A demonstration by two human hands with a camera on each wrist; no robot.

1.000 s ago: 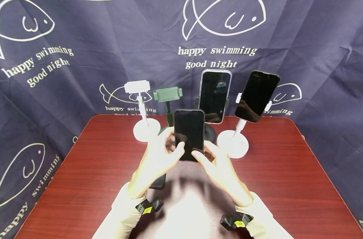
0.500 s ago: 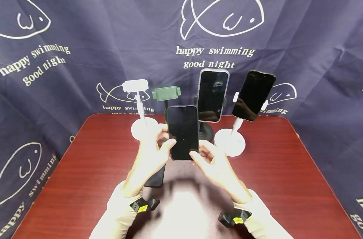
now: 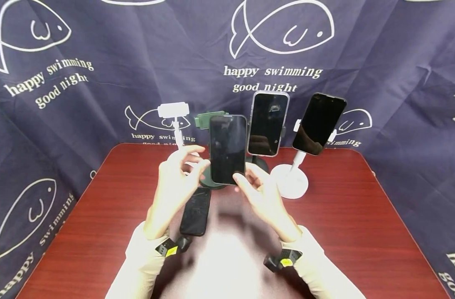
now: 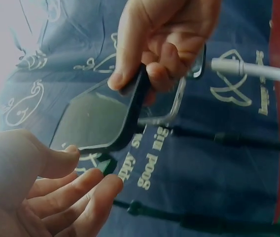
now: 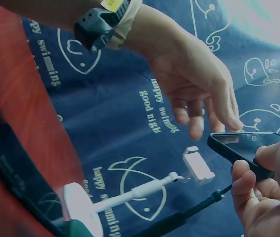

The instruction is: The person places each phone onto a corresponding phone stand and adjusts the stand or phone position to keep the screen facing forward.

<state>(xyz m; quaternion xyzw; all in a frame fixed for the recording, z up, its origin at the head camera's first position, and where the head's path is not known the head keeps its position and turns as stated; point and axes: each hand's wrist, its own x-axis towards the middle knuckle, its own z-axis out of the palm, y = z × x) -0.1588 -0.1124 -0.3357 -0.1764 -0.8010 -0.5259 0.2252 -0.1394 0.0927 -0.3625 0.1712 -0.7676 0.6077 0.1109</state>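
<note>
A black smartphone (image 3: 228,147) is held up in front of a green phone stand, whose clamp (image 3: 202,121) peeks out at its upper left. My right hand (image 3: 264,194) pinches its lower right corner, thumb on the screen and fingers behind. At the phone's left edge is my left hand (image 3: 176,176), its fingers spread loosely. The left wrist view shows the left thumb (image 4: 63,162) at the phone's edge and the other fingers away from it. Whether the phone touches the green clamp is hidden.
A second phone (image 3: 195,211) lies on the red table (image 3: 354,241) by my left forearm. To the left stands a white phone stand (image 3: 173,110) with nothing clamped. Rightward, a clear-cased phone (image 3: 268,124) and a black phone (image 3: 319,123) sit in stands.
The smartphone has risen and moved toward the green clamp. My left fingers have come off its left side and spread; my right hand still pinches the lower corner.
</note>
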